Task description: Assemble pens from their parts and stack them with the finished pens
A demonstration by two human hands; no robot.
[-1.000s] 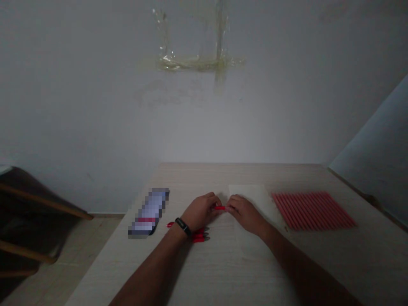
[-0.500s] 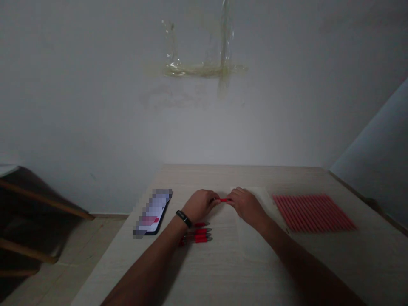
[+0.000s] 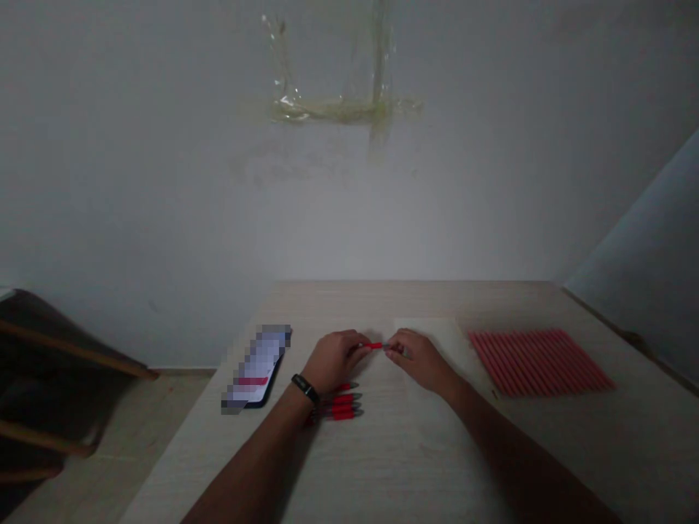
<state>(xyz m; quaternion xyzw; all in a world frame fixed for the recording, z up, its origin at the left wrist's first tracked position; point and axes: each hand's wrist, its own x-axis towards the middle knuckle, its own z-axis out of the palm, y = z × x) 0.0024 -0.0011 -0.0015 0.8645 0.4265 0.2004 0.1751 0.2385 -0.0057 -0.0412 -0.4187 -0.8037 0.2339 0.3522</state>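
Hands: the left hand [image 3: 334,360] and the right hand [image 3: 420,360] sit close together at the middle of the tabletop, near the lower centre of the frame, with both forearms reaching in from the bottom edge.

In hand: one red pen [image 3: 374,346] lies crosswise between the hands, lifted off the tabletop. It seems to be held end to end, with the work at this moment centred on that single pen.

Left fingers [image 3: 357,349]: brought together and pinched on the red barrel of the pen.

Right fingers [image 3: 396,342]: curled and close together at the pen's grey tip end. They look in touch with it, but the spot is too small and dark to be sure of a grip.

Left wrist: a black wristband [image 3: 304,388] circles it.

Things nearby: a small group of red pens [image 3: 338,402] lies roughly parallel on the tabletop, just below the left hand, with their grey tips pointing right.

Things further right: a pale sheet of paper [image 3: 431,324] lies just beyond the right hand. Past it, at right of centre, a flat block of red sticks [image 3: 540,362] lies side by side.

Left of the hands: a phone [image 3: 255,367] lies face up, its screen blurred.

Surroundings: a pale wooden table [image 3: 415,287] stands against a white wall [image 3: 164,218] with yellowed tape [image 3: 338,109] at upper centre, and a dark chair [image 3: 44,386] stands at lower left.
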